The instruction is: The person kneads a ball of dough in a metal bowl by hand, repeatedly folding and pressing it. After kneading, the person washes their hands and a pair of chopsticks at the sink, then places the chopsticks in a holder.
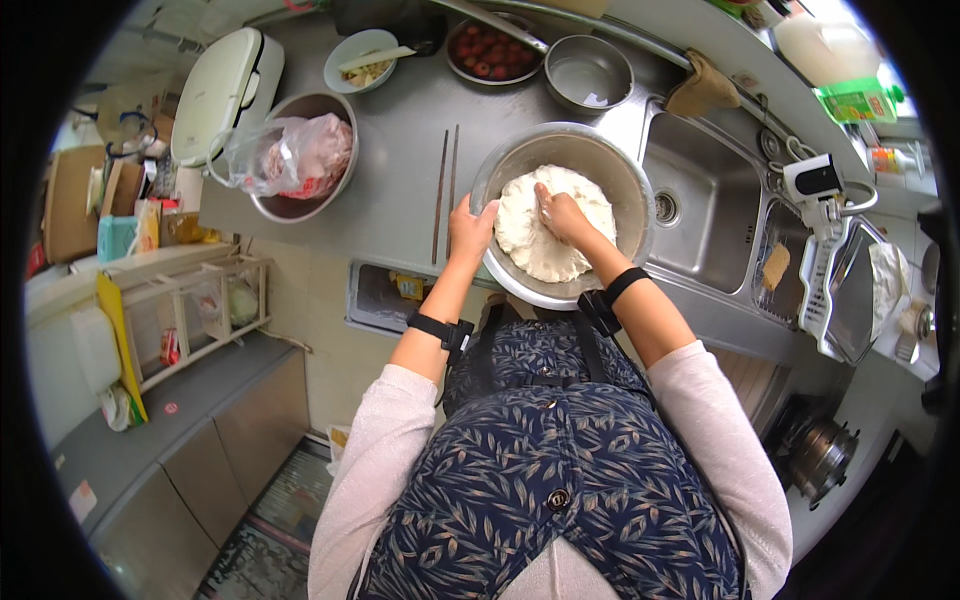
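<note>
A steel bowl (610,160) is sitting on the desk (400,170), just left of the sink (715,215). White dough (545,245) is lying inside it, filling most of the bottom. The left hand (470,228) is gripping the bowl's rim at its 9 o'clock, fingers curled over the edge; the dough is lying just to this hand's 3 o'clock. The right hand (562,213) is pressing down into the dough near its middle, fingers bent and partly sunk in, so the dough is lying directly beneath and around it. Chopsticks (446,190) are lying on the desk at the bowl's 9 o'clock, just beyond the left hand. A second bowl holding a plastic bag (295,155) is standing farther off at 9 o'clock.
</note>
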Tool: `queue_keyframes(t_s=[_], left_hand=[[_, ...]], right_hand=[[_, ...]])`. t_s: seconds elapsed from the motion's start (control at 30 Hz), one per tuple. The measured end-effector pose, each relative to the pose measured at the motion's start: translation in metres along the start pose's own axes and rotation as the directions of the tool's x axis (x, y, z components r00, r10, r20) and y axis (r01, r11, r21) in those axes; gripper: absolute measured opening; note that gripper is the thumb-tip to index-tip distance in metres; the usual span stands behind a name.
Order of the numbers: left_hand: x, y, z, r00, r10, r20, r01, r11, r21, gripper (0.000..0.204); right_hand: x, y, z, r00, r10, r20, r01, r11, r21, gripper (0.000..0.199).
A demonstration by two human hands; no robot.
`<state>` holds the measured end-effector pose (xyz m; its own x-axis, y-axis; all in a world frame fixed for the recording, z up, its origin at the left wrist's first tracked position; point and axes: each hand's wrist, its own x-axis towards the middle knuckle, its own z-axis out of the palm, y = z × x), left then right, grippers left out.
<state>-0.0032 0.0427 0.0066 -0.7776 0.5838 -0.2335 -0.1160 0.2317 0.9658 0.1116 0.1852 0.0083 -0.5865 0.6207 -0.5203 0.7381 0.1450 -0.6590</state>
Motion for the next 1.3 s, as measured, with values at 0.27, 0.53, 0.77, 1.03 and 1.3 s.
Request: queue_keyframes(t_s=[0.27, 0.53, 0.77, 1.03, 1.3], left_hand=[[0.001, -0.004, 0.000, 0.996, 0.085, -0.041, -0.085, 0.996, 0.004, 0.032], [-0.001, 0.018, -0.007, 0.996, -0.090, 0.006, 0.088, 0.987, 0.132, 0.041], [-0.001, 0.010, -0.005, 0.991, 0.102, -0.085, -0.088, 0.984, 0.154, 0.041], [0.000, -0.001, -0.006, 0.998, 0.035, -0.054, -0.025, 0.984, 0.179, 0.040], [0.004, -0.013, 0.002, 0.982, 0.134, -0.131, -0.112, 0.980, 0.167, 0.041]], right_hand=[[-0.011, -0.021, -0.038, 0.872, 0.070, 0.485, -0.091, 0.996, 0.020, 0.075], [-0.010, -0.023, 0.052, 0.987, -0.141, 0.078, 0.151, 0.979, -0.138, 0.065], [-0.006, -0.027, 0.019, 0.833, 0.104, 0.543, -0.114, 0.993, -0.015, 0.062], [0.006, -0.006, 0.086, 0.951, -0.273, 0.145, 0.309, 0.821, -0.481, 0.035], [-0.014, -0.062, -0.021, 0.882, -0.184, 0.434, 0.260, 0.958, -0.123, 0.022]])
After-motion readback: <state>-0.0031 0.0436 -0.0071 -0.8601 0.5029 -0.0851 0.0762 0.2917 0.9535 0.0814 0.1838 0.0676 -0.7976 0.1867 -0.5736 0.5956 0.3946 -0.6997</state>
